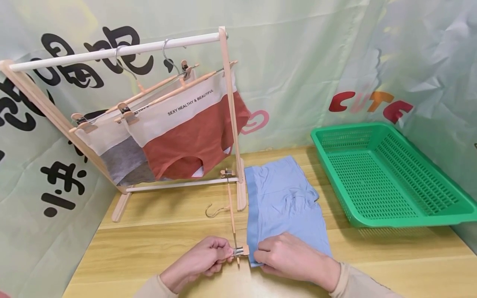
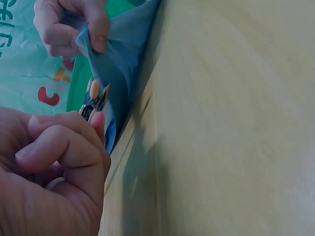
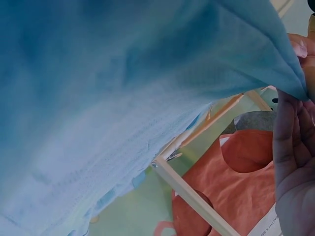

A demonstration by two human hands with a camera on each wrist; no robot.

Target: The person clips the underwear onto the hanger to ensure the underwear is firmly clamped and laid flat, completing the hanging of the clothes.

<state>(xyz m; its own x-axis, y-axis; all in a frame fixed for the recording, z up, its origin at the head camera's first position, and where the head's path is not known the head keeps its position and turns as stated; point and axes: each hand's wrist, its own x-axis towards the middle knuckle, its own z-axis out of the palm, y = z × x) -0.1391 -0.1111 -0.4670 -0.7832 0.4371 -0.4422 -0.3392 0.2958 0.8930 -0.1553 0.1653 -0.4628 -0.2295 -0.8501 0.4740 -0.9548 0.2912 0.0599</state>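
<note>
Blue boxer briefs (image 1: 283, 190) lie on the table with the waistband facing left. My right hand (image 1: 292, 256) pinches the near corner of that waistband, and the cloth is lifted there in the left wrist view. Just to the left, a clip hanger (image 1: 231, 207) lies lengthwise on the table, its metal hook pointing left. My left hand (image 1: 208, 256) pinches the near clip (image 1: 241, 251) of this hanger between thumb and fingers. In the left wrist view the clip's tips (image 2: 95, 89) are spread beside the waistband edge. The far clip (image 1: 227, 173) sits by the rack's foot.
A wooden rack (image 1: 234, 120) with a white top bar stands at the back left. Red-and-white briefs (image 1: 186, 136) and grey-and-white briefs (image 1: 126, 159) hang from it on clip hangers. At the right is a green plastic basket (image 1: 337, 194). Printed cloth (image 1: 283, 74) covers the walls.
</note>
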